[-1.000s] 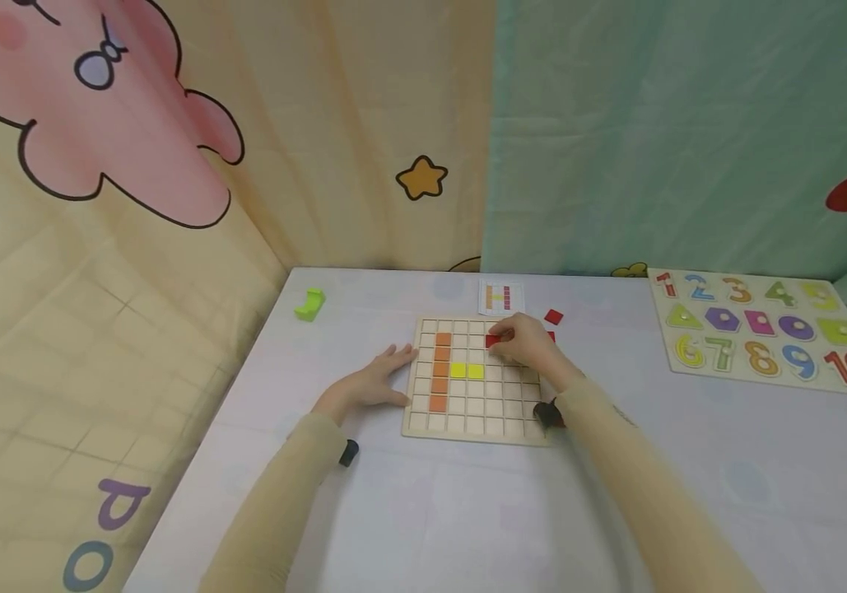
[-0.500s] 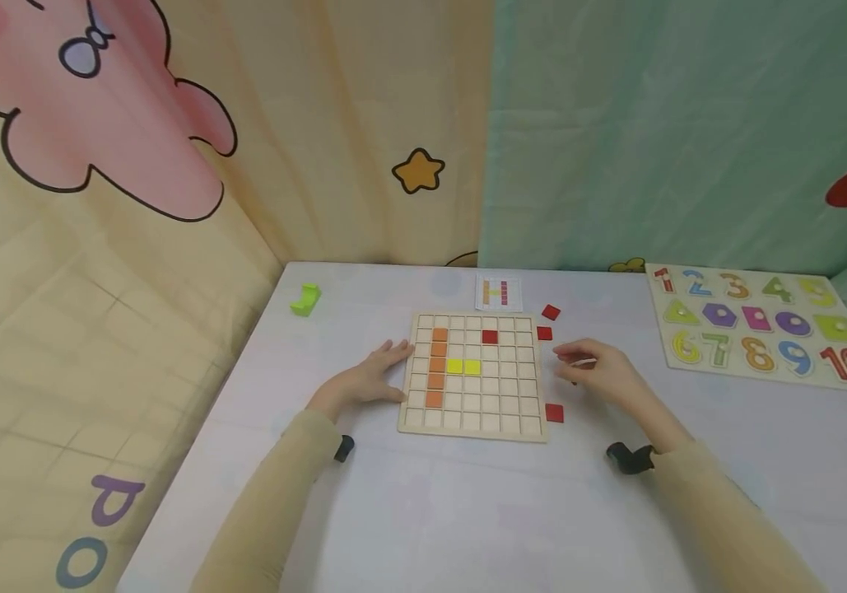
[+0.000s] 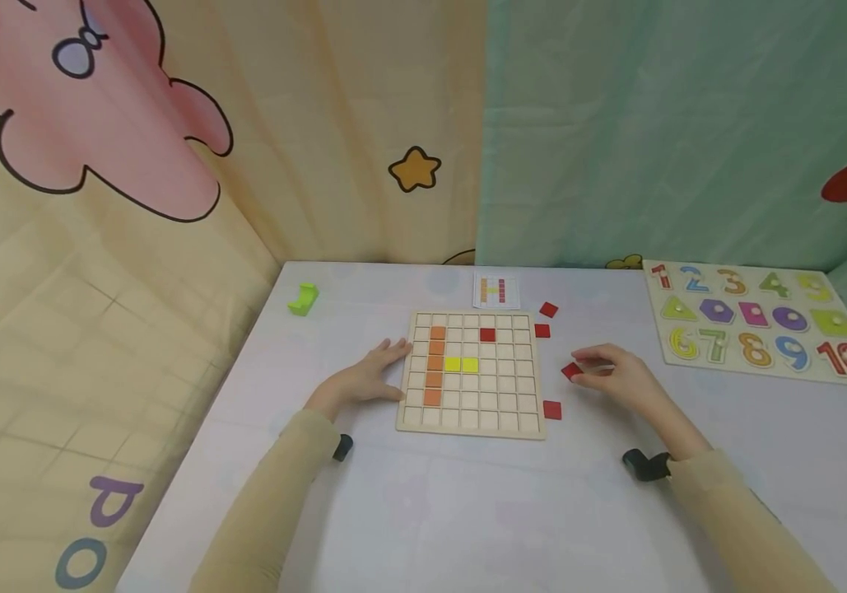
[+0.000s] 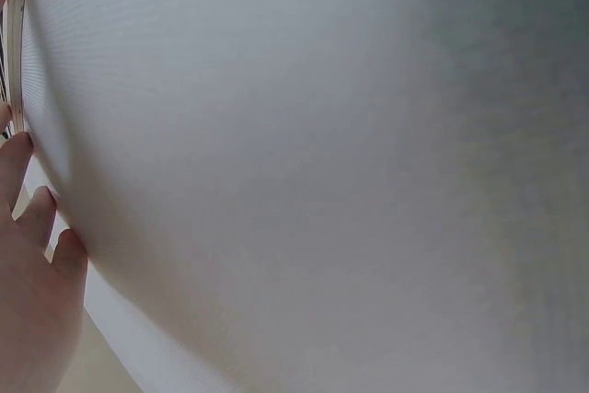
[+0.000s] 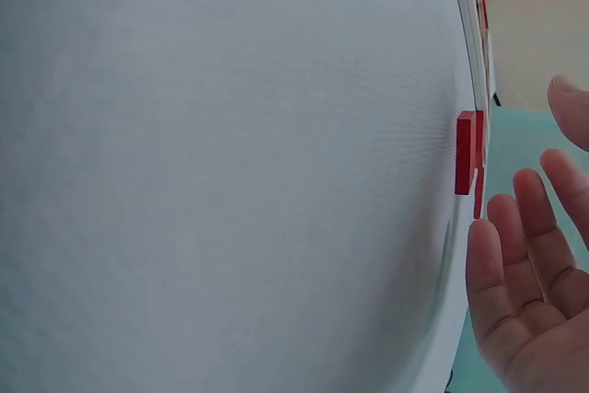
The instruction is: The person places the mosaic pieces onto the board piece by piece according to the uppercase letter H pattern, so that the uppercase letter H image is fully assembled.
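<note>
Loosely spread, left hand (image 3: 360, 382) and right hand (image 3: 626, 383) are over a white table (image 3: 423, 519) before curtains (image 3: 616, 140).

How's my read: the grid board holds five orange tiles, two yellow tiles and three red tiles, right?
Not quite: the head view shows just one red tile in the grid board, not three. The five orange tiles and two yellow tiles are right.

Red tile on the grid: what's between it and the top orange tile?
In the head view, just two bare squares of the grid board separate the red tile from the top orange tile; the yellow tiles sit two rows nearer.
</note>
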